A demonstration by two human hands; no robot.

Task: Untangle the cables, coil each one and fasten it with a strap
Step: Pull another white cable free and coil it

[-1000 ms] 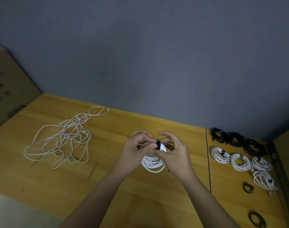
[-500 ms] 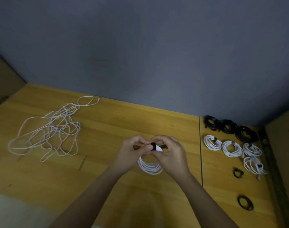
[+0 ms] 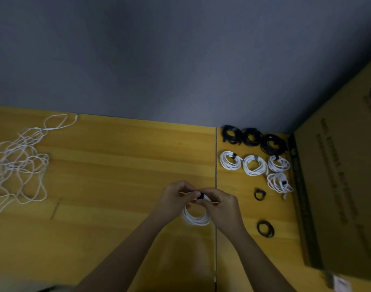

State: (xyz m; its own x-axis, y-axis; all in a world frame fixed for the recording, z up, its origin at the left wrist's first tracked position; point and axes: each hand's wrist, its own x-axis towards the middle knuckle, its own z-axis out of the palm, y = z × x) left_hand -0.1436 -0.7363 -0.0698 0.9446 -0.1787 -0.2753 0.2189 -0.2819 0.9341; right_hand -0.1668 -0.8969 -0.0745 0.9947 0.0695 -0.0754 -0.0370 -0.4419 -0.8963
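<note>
White coil (image 3: 196,218) held in both hands above the wooden surface (image 3: 121,165), black strap (image 3: 200,195) at its top.

My left hand (image 3: 176,197) and right hand (image 3: 221,204) meet at the strap, fingers of each pinching it and the coil; the loop hangs below them. Tangled white cable (image 3: 18,163) lies well apart at far left. To the right: three black coils (image 3: 253,138) along the wall, four white strapped coils (image 3: 255,165) just in front of them, and two loose straps (image 3: 260,194) nearer me. Cardboard box (image 3: 338,186) stands at the right edge. Frame blurred; strap closure not readable.
</note>
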